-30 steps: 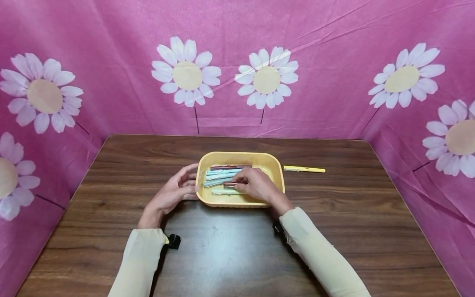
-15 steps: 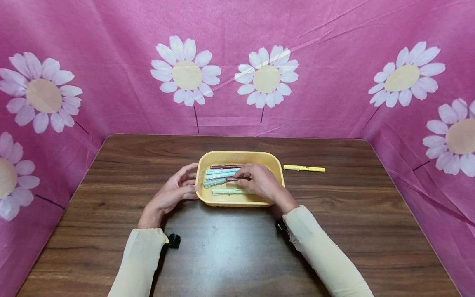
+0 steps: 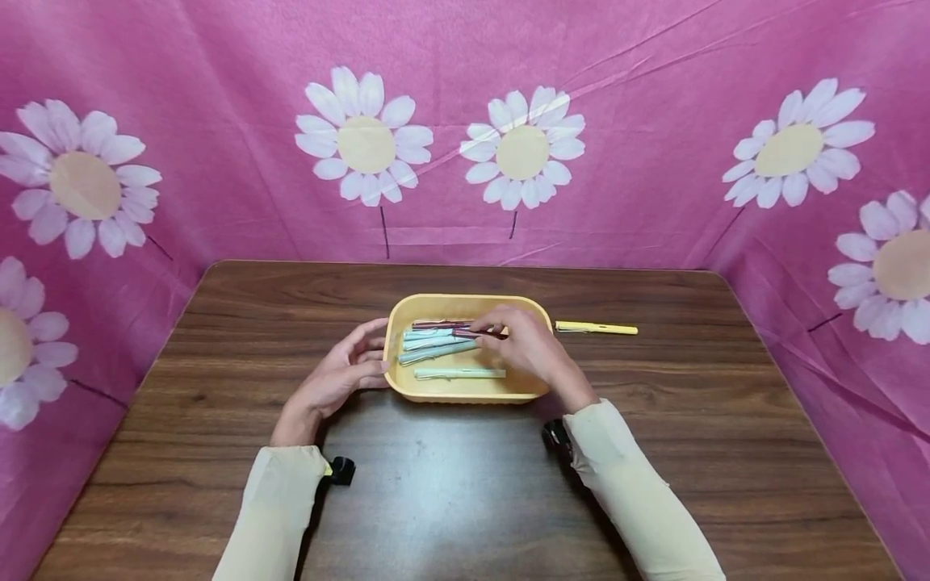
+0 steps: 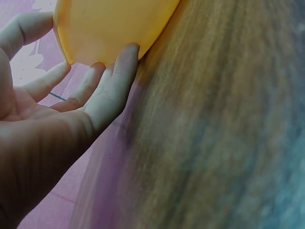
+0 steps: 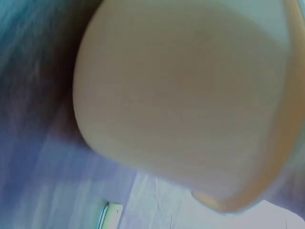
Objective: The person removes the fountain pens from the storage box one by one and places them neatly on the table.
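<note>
Head view: I've got the right hand (image 3: pixel 525 337) pinching a dark red pen (image 3: pixel 462 332) over the yellow tray (image 3: pixel 468 397), pale blue pens (image 3: pixel 425 344) close by. Left hand (image 3: pixel 343 373) spread, fingers touching tray's left end. Mint-green pen (image 3: pixel 459 374) inside, near side. Yellow pen (image 3: pixel 596 328) outside, right.

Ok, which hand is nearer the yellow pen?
Right: the right hand is over the tray, near its end beside the yellow pen; the left hand touches the tray's opposite end.
</note>
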